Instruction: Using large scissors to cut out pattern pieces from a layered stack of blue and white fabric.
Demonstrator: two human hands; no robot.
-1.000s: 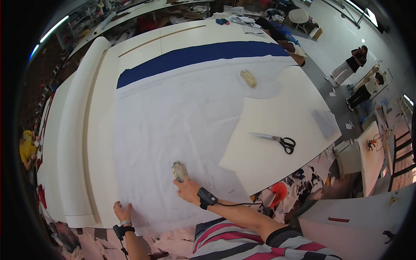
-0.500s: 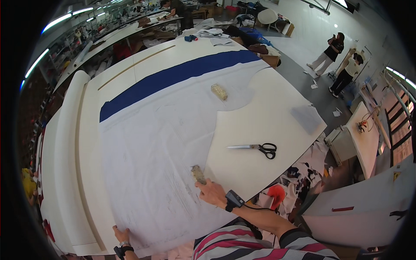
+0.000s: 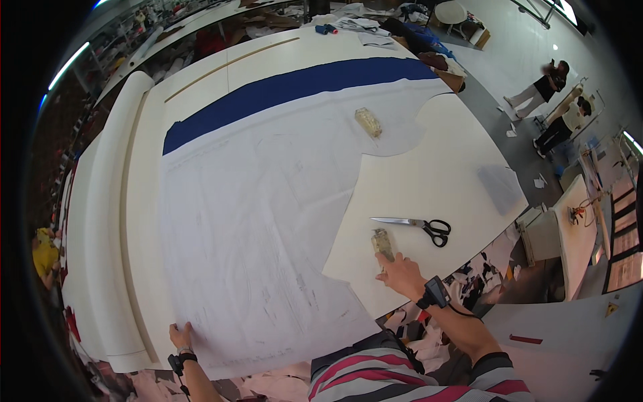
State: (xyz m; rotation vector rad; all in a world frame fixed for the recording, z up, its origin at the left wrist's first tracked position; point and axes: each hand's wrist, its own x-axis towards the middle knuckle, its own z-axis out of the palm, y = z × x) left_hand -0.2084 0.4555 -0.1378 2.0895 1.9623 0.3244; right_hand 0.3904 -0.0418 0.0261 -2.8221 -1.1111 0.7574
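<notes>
Head view: right hand (image 3: 400, 273) closed round jar (image 3: 382, 242) on bare table (image 3: 442, 167) beside scissors (image 3: 415, 226), left hand (image 3: 179, 334) flat, pinning paper (image 3: 254, 221); best kept pressed.

Your right hand (image 3: 400, 273) grips a clear, glossy jar (image 3: 382, 242) that looks like glass or plastic, while your left hand (image 3: 179, 333) presses thin, matt white pattern paper (image 3: 254, 221) marked with faint lines. The paper covers smooth, dark blue cloth (image 3: 295, 84) on a matt cream table (image 3: 435, 161). Near the jar, scissors (image 3: 415, 226) show bright polished metal blades and glossy black plastic handles.
</notes>
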